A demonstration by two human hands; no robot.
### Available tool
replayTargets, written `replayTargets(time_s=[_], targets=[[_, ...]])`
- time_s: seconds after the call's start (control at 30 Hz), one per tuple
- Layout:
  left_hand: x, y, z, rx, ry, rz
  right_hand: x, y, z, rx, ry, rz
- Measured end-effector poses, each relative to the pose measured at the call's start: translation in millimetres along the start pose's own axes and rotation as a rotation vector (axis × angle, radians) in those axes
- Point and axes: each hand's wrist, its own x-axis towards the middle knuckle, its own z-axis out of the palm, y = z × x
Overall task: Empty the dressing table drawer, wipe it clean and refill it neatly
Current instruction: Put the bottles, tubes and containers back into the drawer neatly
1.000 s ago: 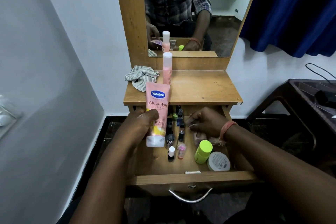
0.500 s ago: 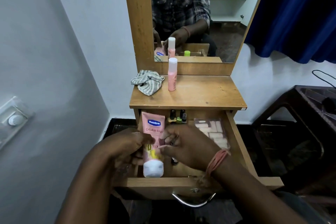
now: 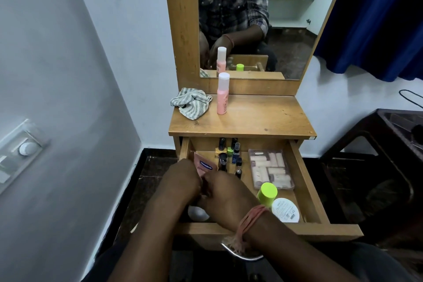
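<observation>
Head view. Drawer (image 3: 304, 181) of the dressing table is pulled out, contents on board. Both hands sit together over its front-left corner. Left hand (image 3: 180, 181) and right hand (image 3: 225, 192) meet on the pink Vaseline tube (image 3: 204, 166). The tube lies along the drawer's left wall, long axis running front to back: crimped end toward the rear, white cap (image 3: 198, 213) toward the drawer front, showing below the left wrist. Fingers of the left hand appear curled around the tube's left side. The right hand's fingers touch the tube's right edge, but whether they grip it or the small bottles beside it cannot be told; the knuckles hide them.

Just right of the tube: a cluster of small dark nail polish bottles (image 3: 231, 155), upright, extending to the rear of the drawer. Further right: clear plastic case of pale rolls (image 3: 271, 170), lime-green capped bottle (image 3: 266, 192), round white jar (image 3: 285, 209).

On the counter (image 3: 263, 119): striped cloth (image 3: 191, 104) at rear left, pink spray bottle (image 3: 222, 94) upright beside it.

Judgement: the tube is at the left hand, which is nearer and better placed. Any lift or slide should follow the tube's front-to-back axis to avoid knocking the bottles on its right.
</observation>
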Motion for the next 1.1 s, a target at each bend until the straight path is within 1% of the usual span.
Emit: replayTargets(time_s=[0.07, 0.1, 0.13, 0.17, 0.2, 0.23, 0.27, 0.3, 0.33, 0.37, 0.43, 0.47, 0.57, 0.67, 0.7, 0.73, 0.83, 0.87, 0.93, 1.0, 1.03, 1.07, 1.1], targets=[[4, -2, 3, -0.022, -0.009, 0.012, 6, -1, 7, -0.049, -0.017, 0.067], [5, -3, 4, -0.029, -0.024, 0.021, 9, -4, 9, -0.064, -0.053, 0.078], [6, -4, 5, -0.027, -0.033, 0.029, 13, -7, 11, -0.026, -0.087, 0.072], [6, -4, 5, -0.024, -0.040, 0.031, 18, -9, 13, 0.071, -0.126, 0.071], [7, -4, 5, -0.020, -0.042, 0.034, 23, -11, 17, 0.161, -0.101, 0.058], [7, -4, 6, -0.010, -0.045, 0.034, 27, -10, 21, 0.329, -0.100, 0.110], [7, -3, 5, 0.002, -0.048, 0.034, 34, 1, 30, 0.408, -0.125, 0.108], [7, -2, 4, 0.013, -0.052, 0.033, 40, 10, 35, 0.329, -0.119, 0.089], [6, -1, 4, 0.024, -0.052, 0.032, 36, 13, 37, 0.139, -0.132, 0.044], [5, 0, 3, 0.033, -0.048, 0.032, 36, 13, 38, 0.049, -0.156, 0.057], [4, 1, 2, 0.050, -0.021, 0.029, 34, 5, 35, -0.025, -0.169, 0.053], [3, 2, 2, 0.060, -0.002, 0.027, 33, 3, 34, -0.034, -0.212, 0.071], [3, 0, 1, 0.056, 0.031, 0.042, 26, -4, 20, -0.003, -0.228, 0.026], [5, -2, 0, 0.033, 0.038, 0.040, 11, -8, -9, 0.065, -0.229, -0.025], [6, -2, 0, 0.038, 0.054, 0.042, 10, -8, -19, 0.111, -0.187, -0.029], [7, -2, 0, 0.034, 0.078, 0.050, 10, -7, -30, 0.173, -0.108, -0.032], [12, 1, 1, -0.078, 0.175, 0.089, 29, -5, -64, 0.524, 0.138, 0.047], [13, 3, 1, -0.145, 0.203, 0.105, 39, -6, -75, 0.541, 0.242, 0.043], [20, 10, 2, -0.289, 0.233, 0.161, 63, -11, -99, 0.427, 0.472, 0.018], [25, 17, 3, -0.430, 0.254, 0.213, 89, -18, -118, 0.341, 0.640, 0.038], [27, 20, 3, -0.494, 0.260, 0.220, 101, -19, -123, 0.312, 0.688, 0.059], [31, 22, 4, -0.557, 0.264, 0.226, 113, -19, -126, 0.296, 0.698, 0.078], [34, 22, 4, -0.598, 0.263, 0.218, 123, -19, -127, 0.293, 0.670, 0.093]])
